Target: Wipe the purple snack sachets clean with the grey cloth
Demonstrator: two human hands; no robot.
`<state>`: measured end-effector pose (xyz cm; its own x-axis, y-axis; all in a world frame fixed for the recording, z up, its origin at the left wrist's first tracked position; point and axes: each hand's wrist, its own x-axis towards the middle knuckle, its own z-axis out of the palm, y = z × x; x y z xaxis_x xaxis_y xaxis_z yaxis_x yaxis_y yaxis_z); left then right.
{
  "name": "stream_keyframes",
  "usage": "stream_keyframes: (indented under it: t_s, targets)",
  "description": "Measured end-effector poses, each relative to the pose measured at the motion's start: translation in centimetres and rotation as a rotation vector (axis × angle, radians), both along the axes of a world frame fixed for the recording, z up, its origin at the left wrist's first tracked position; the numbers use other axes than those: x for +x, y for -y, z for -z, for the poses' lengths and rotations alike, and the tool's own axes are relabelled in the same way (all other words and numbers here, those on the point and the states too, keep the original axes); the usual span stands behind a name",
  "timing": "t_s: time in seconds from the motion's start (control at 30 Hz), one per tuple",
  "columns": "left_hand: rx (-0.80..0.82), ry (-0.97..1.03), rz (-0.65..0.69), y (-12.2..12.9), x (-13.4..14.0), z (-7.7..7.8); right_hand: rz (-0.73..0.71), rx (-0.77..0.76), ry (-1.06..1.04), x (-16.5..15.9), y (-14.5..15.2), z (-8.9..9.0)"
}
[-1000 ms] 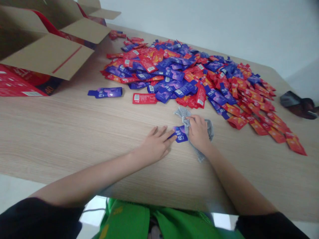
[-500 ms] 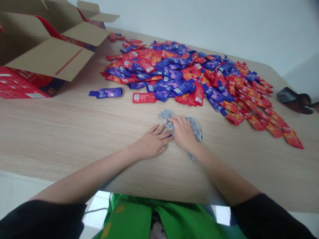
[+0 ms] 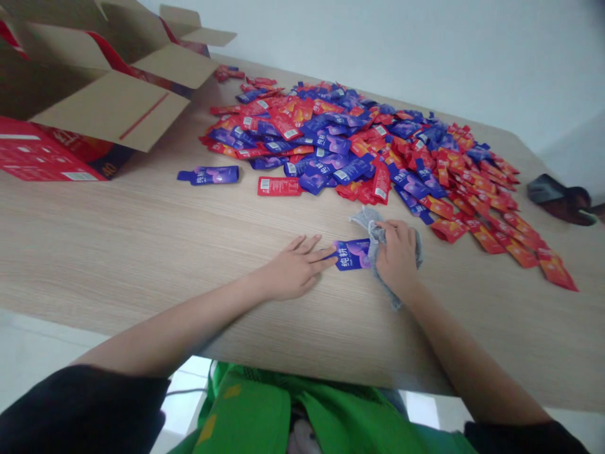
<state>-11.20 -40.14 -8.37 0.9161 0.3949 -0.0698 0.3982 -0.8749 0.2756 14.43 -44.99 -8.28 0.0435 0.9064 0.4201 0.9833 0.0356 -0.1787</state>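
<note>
Crumpled gry cloth slid R | R fingers pinching it | L fingers spread, flat pkt

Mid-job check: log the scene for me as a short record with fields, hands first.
Left hand: spread, touching the narrow end of a purple packet
Right hand: closed on a grey cloth, over the packet's other end
Packet in hand: flat on the table, lettered side up
Behind the hands: large mixed pile of red and purple packets
Set apart: one purple packet lying left of the pile
Far left: cartons with open flaps
Far right: dark object, kind unclear
</note>
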Motion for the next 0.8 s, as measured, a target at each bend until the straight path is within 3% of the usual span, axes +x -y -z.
stream_keyframes:
  t_s: [0.1, 0.23, 0.33, 0.47, 0.6, 0.7, 0.8]
  targets:
    - [0.008, -0.01, -0.011, 0.2, 0.0, 0.1, -0.138, 0.012, -0.04, -3.8, -0.3, -0.4]
    - [0.02, -0.015, -0.024, 0.2, 0.0, 0.1, -0.275, -0.13, 0.063, -6.4, -1.2, 0.7]
    - [-0.001, -0.023, -0.015, 0.1, -0.1, -0.1, -0.186, -0.162, 0.117, -4.5, -1.1, 1.6]
    - [-0.029, -0.044, -0.016, 0.0, 0.0, -0.3, 0.014, -0.147, 0.108, 0.5, -0.3, 1.9]
    - [-0.027, -0.059, -0.017, 0.0, 0.2, -0.5, 0.041, -0.102, 0.042, 2.5, -0.5, 1.2]
    - [-0.021, -0.07, -0.024, 0.1, 0.3, -0.6, -0.026, -0.018, -0.075, -0.2, -1.1, 0.5]
    - [-0.005, -0.055, -0.031, 0.3, 0.4, -0.5, -0.185, -0.076, -0.03, -4.3, -1.5, 0.3]
